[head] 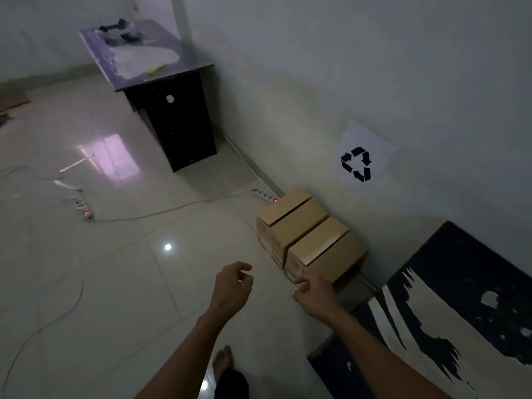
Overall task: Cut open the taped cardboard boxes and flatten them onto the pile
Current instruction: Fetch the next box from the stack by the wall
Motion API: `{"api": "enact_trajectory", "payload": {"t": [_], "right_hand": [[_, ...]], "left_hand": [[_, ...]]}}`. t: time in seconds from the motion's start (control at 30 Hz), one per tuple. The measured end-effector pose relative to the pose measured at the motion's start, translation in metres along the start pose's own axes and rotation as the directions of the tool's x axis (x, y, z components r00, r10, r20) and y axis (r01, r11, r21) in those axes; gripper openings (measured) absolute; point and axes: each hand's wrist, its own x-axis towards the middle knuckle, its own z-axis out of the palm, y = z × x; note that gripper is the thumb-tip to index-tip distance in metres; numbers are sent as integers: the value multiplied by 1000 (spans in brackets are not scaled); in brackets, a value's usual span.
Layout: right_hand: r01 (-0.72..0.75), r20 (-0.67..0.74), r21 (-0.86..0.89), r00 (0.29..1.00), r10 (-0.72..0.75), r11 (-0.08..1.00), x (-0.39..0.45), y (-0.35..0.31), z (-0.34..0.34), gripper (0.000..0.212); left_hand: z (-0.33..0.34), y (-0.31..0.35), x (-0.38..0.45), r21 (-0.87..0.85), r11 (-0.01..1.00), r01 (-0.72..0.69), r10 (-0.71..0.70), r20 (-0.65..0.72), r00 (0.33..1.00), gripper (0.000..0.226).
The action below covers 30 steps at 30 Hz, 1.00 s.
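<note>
Two brown cardboard boxes stand side by side on the floor against the wall: the nearer box [325,253] and the farther box [290,217], both closed with tape along their tops. My left hand [233,286] hovers above the tiles left of the nearer box, fingers loosely curled and holding nothing. My right hand [312,292] hangs just in front of the nearer box's lower corner, fingers loosely curled, with nothing in it. A yellow-green cutter [155,70] lies on the desk top far away.
A dark desk [178,122] stands against the wall at the back. A recycling sign [358,164] hangs on the wall above the boxes. Power strips [82,207] and cables cross the tiled floor on the left. A black-and-cream board [449,326] leans at the right. My foot [223,362] is below.
</note>
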Motion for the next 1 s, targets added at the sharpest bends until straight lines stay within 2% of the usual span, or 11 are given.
{"api": "enact_trajectory", "payload": {"t": [0.13,0.4,0.6,0.8,1.0], "right_hand": [[-107,-61,74,992,111,992,45,-33,13,28],[-314,-71,290,935,348,904,114,-67,32,16],[-477,-20,403,849,529,781,180,-63,37,12],[-569,0,514,749,663,642,260,-59,32,6],[-603,58,629,665,744,491,335,-54,29,10]], "left_hand": [[-33,-3,68,30,999,37,-40,100,994,27],[-70,-18,180,127,987,102,-139,328,934,29],[-68,-23,270,208,970,124,-201,404,892,30],[-56,-6,369,272,951,147,-260,446,856,29],[-19,6,463,377,918,123,-316,507,802,31]]}}
